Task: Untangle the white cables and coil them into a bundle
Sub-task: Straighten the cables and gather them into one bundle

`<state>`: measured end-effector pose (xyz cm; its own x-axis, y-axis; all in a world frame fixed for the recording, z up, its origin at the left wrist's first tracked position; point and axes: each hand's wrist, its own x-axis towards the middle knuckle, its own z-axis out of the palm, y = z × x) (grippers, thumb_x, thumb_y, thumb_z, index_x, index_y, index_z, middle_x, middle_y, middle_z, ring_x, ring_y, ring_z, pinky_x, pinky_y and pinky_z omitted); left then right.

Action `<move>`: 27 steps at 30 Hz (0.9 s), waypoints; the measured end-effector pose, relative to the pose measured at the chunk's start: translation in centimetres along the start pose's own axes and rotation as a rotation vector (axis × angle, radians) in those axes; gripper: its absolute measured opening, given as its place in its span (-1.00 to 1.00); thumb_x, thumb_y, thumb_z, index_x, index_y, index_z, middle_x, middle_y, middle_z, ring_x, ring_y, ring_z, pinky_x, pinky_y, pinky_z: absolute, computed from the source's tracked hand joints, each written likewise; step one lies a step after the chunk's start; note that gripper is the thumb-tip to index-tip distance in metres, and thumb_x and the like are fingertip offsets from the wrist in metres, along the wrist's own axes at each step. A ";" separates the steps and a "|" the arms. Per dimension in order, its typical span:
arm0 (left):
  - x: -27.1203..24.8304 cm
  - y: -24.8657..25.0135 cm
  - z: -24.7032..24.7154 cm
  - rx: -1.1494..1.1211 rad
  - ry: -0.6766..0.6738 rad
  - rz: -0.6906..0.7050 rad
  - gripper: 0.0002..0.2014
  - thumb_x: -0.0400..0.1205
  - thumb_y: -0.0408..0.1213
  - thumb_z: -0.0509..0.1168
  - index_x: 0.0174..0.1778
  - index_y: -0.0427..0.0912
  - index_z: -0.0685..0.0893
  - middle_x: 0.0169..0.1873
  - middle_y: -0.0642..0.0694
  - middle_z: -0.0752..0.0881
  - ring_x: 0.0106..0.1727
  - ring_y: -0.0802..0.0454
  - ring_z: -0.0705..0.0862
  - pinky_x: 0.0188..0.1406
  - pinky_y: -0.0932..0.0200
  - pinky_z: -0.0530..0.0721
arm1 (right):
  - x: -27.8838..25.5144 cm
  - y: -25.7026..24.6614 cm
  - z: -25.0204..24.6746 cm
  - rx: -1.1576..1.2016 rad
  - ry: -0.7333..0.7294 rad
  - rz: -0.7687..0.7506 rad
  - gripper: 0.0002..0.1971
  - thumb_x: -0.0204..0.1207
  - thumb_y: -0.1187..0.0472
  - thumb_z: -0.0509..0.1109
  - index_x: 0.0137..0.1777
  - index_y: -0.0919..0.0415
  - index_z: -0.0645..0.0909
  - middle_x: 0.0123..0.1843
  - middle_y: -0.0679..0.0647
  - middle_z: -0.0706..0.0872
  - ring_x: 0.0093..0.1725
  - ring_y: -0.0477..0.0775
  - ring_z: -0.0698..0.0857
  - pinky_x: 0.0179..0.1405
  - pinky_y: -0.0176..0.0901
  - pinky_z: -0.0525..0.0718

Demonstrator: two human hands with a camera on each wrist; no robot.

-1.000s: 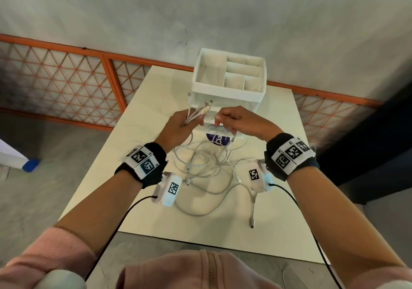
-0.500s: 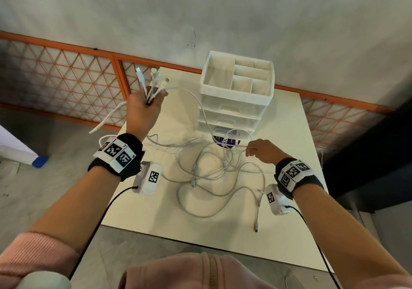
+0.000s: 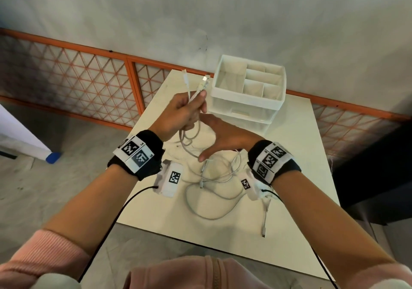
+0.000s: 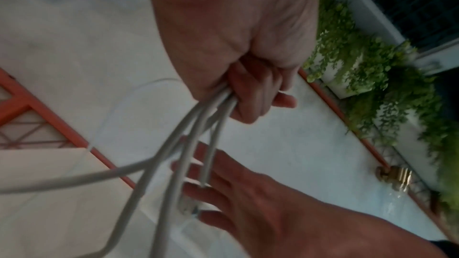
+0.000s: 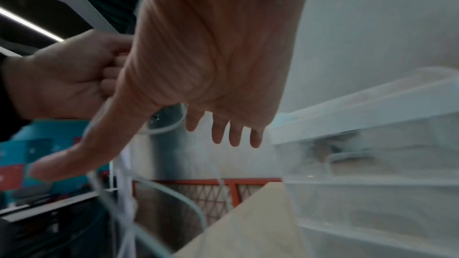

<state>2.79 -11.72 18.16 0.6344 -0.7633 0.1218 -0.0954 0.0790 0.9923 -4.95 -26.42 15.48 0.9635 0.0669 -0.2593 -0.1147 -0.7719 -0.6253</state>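
Observation:
Several white cables [image 3: 211,186] lie tangled on the cream table [image 3: 301,155]. My left hand [image 3: 189,110] grips a bunch of their strands above the table, and the plug ends [image 3: 204,82] stick up out of the fist. In the left wrist view the left hand [image 4: 250,97] is curled round the cables [image 4: 178,152], which hang down from it. My right hand [image 3: 209,137] is spread right beside them with straight fingers and the thumb pointing down, and hanging loops [image 3: 189,141] pass by its thumb. The right wrist view shows the right hand [image 5: 218,132] with flat fingers holding nothing.
A white drawer organiser [image 3: 247,101] with open top compartments stands at the table's far side, just behind both hands. One loose plug [image 3: 263,233] lies near the table's front right. An orange mesh fence [image 3: 89,77] runs along the wall behind.
My left hand has swung from high on the left back to the middle with the cable ends. My right hand let go of its strand and moved up-left, now spread next to the left hand.

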 end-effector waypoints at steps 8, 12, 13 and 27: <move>-0.5 1.3 0.6 -0.162 -0.044 -0.002 -0.58 0.77 -0.11 0.01 -0.41 -0.17 0.41 -0.69 0.09 0.20 -0.71 0.20 0.09 -0.69 0.43 0.11 | 2.1 -1.5 3.1 0.318 0.170 -0.079 0.35 0.12 0.07 0.73 0.65 0.03 -0.28 0.69 -0.03 -0.03 0.66 -0.10 0.04 0.42 -0.58 0.27; -0.6 0.8 0.7 -0.174 -0.029 -0.015 -0.58 0.77 -0.11 -0.01 -0.41 -0.18 0.39 -0.70 0.10 0.21 -0.72 0.21 0.11 -0.70 0.42 0.13 | 2.3 -0.9 3.2 0.037 0.195 -0.162 0.06 0.26 -0.08 0.62 0.65 0.05 0.06 0.71 0.09 -0.09 0.69 0.11 -0.07 0.67 0.16 0.09; -0.5 0.7 0.9 -0.187 -0.033 -0.015 -0.57 0.77 -0.10 -0.01 -0.41 -0.18 0.40 -0.70 0.09 0.21 -0.72 0.21 0.11 -0.70 0.42 0.14 | 2.2 -0.8 3.3 -0.050 0.174 -0.180 -0.21 0.37 -0.07 0.54 0.57 0.02 0.32 0.70 0.13 0.05 0.68 0.16 -0.04 0.66 0.23 0.05; 0.7 2.4 -1.1 -0.300 0.132 0.105 -0.58 0.77 -0.07 -0.02 -0.43 -0.07 0.39 -0.72 0.09 0.30 -0.71 0.19 0.15 -0.72 0.36 0.15 | -1.0 7.4 3.4 -0.325 0.295 0.124 -0.80 0.52 -0.04 0.39 -0.01 0.01 0.76 0.59 0.00 0.21 0.67 0.26 -0.18 0.56 0.29 -0.25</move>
<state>3.79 -11.35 20.64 0.7285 -0.6532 0.2061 0.0520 0.3528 0.9343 -7.59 -30.08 8.62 0.9805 -0.1847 -0.0674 -0.1966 -0.9243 -0.3270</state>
